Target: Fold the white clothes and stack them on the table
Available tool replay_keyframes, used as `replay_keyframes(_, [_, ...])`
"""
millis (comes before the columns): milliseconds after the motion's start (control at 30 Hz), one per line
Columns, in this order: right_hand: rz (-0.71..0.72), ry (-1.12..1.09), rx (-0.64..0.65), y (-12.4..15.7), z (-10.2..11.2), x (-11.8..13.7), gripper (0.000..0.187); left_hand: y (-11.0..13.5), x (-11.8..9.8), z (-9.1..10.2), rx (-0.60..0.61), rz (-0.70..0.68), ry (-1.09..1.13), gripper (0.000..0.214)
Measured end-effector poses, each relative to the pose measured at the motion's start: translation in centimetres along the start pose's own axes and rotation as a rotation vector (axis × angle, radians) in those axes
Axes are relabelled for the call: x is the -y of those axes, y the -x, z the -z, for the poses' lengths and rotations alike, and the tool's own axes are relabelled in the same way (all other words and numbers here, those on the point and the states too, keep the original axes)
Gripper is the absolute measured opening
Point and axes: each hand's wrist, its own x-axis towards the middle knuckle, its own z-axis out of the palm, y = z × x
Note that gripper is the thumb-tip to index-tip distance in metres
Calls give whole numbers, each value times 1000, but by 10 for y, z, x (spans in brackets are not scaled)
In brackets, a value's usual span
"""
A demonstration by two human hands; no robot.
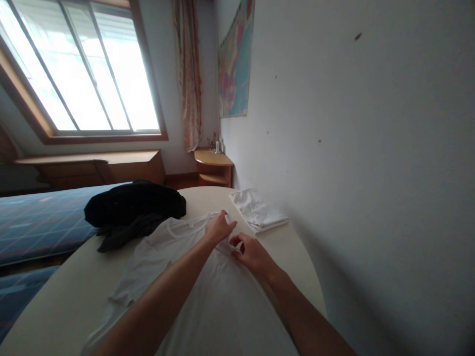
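Note:
A white T-shirt lies spread flat on a cream round table, its neckline pointing away from me. My left hand pinches the shoulder edge of the shirt near the collar. Close beside it, my right hand also pinches the shirt's fabric at the sleeve. Both forearms reach across the shirt's body and hide part of it.
A folded white garment rests at the table's far right by the wall. A heap of dark clothes sits at the far left of the table. Blue checked beds, a wooden corner shelf and a window lie beyond.

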Motion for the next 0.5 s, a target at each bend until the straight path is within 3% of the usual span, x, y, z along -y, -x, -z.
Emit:
replay_keyframes(333, [71,5,118,3,-1,4,26,3,9,3,-70,79,35,35])
replay_keyframes(500, [-92,331,123,14,8,21,31,2,19,11,-97,138,81,31])
